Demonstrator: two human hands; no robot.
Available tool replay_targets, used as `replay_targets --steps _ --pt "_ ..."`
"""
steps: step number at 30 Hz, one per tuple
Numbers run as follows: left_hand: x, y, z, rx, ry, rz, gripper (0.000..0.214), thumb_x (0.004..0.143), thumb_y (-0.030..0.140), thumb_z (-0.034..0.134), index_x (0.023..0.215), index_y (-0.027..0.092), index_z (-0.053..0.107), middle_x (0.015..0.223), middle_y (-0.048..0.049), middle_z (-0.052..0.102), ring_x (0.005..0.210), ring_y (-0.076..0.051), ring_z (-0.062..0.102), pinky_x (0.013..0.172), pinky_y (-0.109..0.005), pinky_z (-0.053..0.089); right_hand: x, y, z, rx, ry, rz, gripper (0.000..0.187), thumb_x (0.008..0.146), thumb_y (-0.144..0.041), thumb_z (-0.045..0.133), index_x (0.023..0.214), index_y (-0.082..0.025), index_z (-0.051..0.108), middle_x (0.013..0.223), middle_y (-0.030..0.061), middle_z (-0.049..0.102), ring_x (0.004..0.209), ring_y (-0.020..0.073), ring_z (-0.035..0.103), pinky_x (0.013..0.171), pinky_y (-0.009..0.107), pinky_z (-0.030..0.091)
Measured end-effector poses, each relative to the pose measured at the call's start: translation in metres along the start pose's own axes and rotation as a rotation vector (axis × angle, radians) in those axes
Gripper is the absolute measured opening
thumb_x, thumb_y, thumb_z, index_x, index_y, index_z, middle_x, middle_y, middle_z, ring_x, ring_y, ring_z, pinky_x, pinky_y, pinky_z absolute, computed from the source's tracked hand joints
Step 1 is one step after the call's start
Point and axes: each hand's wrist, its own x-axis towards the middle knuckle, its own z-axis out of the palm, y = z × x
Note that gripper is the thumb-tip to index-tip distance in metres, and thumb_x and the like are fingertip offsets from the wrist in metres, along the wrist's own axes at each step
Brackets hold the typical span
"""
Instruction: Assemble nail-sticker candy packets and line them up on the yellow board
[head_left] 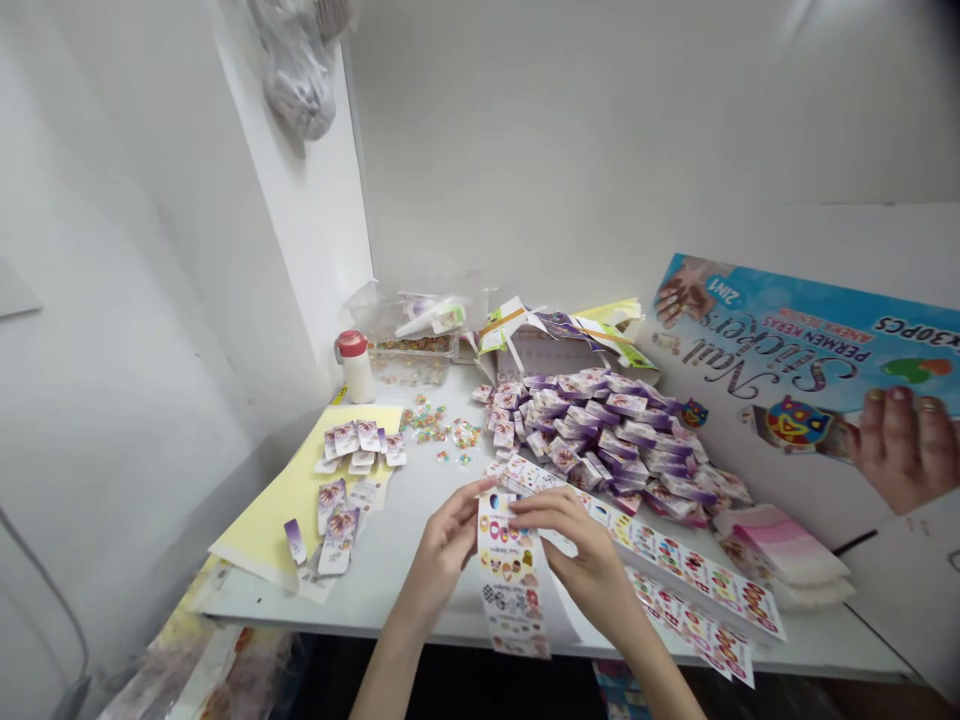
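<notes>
Two hands of mine grip a printed nail-sticker strip (511,580), left hand (444,548) and right hand (592,560) pinching its top, purple-white packets (600,435) heaped at one o'clock on the desk (397,560)

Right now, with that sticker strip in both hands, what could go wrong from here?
The sticker strip, pinched by the left hand and right hand, hangs past the table edge, so it might slip or tear. The long strip lies close to the heap of packets, so tugging could drag packets loose. A careless sweep could also scatter the loose candies.
</notes>
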Motion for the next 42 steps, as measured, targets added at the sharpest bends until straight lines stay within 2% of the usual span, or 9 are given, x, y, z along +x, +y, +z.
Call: replay_targets --steps 4,11,15,19,25,31,34,38,42 --pt "-0.002 0.004 0.003 0.051 -0.058 -0.018 0.046 0.077 0.033 0.067 0.121 0.025 0.058 0.121 -0.008 0.061 0.105 -0.024 0.06 0.086 -0.032 0.05 -0.001 0.003 0.006 0.153 0.158 0.177 0.008 0.08 -0.025 0.06 0.084 -0.023 0.066 0.086 0.0042 0.067 0.081 0.0206 0.061 0.074 0.032 0.046" --pt "0.007 -0.013 0.007 0.117 0.096 -0.028 0.026 0.078 0.037 0.065 0.083 0.012 0.068 0.075 -0.0067 0.072 0.064 -0.019 0.067 0.062 -0.031 0.057 0.006 0.002 0.026 0.39 0.188 0.534 0.03 0.074 -0.047 0.067 0.072 -0.018 0.057 0.059 -0.0022 0.052 0.054 0.0124 0.049 0.051 0.023 0.041" --pt "0.008 -0.011 0.004 0.123 0.081 0.027 0.025 0.078 0.035 0.066 0.091 0.014 0.067 0.082 -0.0075 0.073 0.068 -0.019 0.068 0.064 -0.029 0.056 0.008 0.004 0.027 0.475 0.09 0.527 0.03 0.074 -0.046 0.068 0.085 -0.018 0.064 0.073 0.0024 0.061 0.062 0.0134 0.052 0.056 0.024 0.043" --pt "0.008 -0.01 0.002 0.147 0.058 0.047 0.024 0.078 0.034 0.065 0.091 0.014 0.067 0.089 -0.0083 0.073 0.082 -0.022 0.068 0.073 -0.03 0.055 0.008 0.01 0.028 0.468 0.139 0.5 0.026 0.075 -0.043 0.068 0.085 -0.019 0.066 0.068 0.0015 0.06 0.061 0.0138 0.051 0.057 0.025 0.043" --pt "0.006 -0.012 -0.002 0.089 0.165 -0.043 0.03 0.078 0.042 0.062 0.092 0.015 0.064 0.072 -0.005 0.07 0.065 -0.02 0.068 0.061 -0.031 0.054 0.006 0.012 0.021 0.323 0.029 0.287 0.02 0.085 -0.034 0.056 0.084 -0.022 0.072 0.079 0.0045 0.064 0.069 0.017 0.056 0.063 0.027 0.044" --pt "-0.001 0.001 -0.006 0.013 0.002 -0.047 0.016 0.075 0.027 0.067 0.087 0.018 0.063 0.093 -0.005 0.068 0.083 -0.019 0.065 0.07 -0.026 0.05 0.007 0.004 0.008 0.189 -0.053 0.13 0.027 0.09 -0.027 0.047 0.099 -0.028 0.072 0.084 0.0051 0.067 0.077 0.0185 0.058 0.07 0.03 0.044" --pt "-0.001 0.002 -0.005 0.028 -0.039 -0.012 0.025 0.067 0.028 0.076 0.084 0.018 0.06 0.101 -0.0061 0.066 0.093 -0.023 0.064 0.075 -0.029 0.052 0.01 0.006 0.009 0.219 -0.039 0.134 0.028 0.089 -0.03 0.047 0.097 -0.027 0.073 0.085 0.0061 0.067 0.078 0.02 0.06 0.072 0.032 0.045" --pt "0.004 -0.001 -0.005 0.092 0.115 0.01 0.025 0.076 0.039 0.067 0.078 0.015 0.061 0.086 -0.0073 0.07 0.082 -0.023 0.068 0.076 -0.033 0.054 0.018 0.025 0.025 0.311 -0.021 0.233 0.027 0.084 -0.031 0.05 0.094 -0.024 0.074 0.083 0.006 0.067 0.078 0.0208 0.06 0.075 0.033 0.047" --pt "0.009 -0.003 -0.013 0.093 0.237 0.034 0.031 0.08 0.04 0.062 0.098 0.015 0.06 0.094 -0.0093 0.071 0.076 -0.022 0.07 0.073 -0.035 0.056 0.035 0.063 0.057 0.336 0.122 0.368 0.041 0.079 -0.023 0.045 0.116 -0.022 0.063 0.076 0.0014 0.065 0.065 0.016 0.057 0.068 0.03 0.048"
